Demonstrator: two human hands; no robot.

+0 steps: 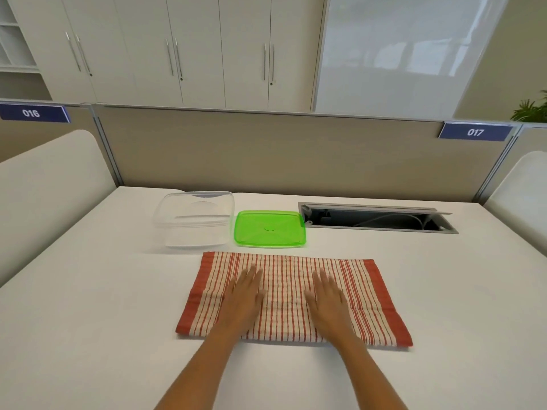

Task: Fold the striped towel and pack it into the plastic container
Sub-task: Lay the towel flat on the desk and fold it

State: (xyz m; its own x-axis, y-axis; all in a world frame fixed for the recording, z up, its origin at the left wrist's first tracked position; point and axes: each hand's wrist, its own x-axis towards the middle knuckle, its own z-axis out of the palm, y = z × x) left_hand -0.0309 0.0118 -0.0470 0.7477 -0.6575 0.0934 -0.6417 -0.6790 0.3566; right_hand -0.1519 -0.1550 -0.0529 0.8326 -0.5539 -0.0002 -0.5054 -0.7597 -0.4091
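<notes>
A red-and-cream striped towel lies folded into a wide rectangle on the white desk, its fold along the near edge. My left hand rests flat, palm down, on its left half. My right hand lies flat on its right half, fingers slightly spread. Neither hand grips anything. Behind the towel's left end stands a clear plastic container, empty and without a lid. Its green lid lies flat on the desk just right of it.
An open cable hatch is sunk into the desk at the back right. A beige partition closes the far edge, and white curved dividers stand at the left and right sides.
</notes>
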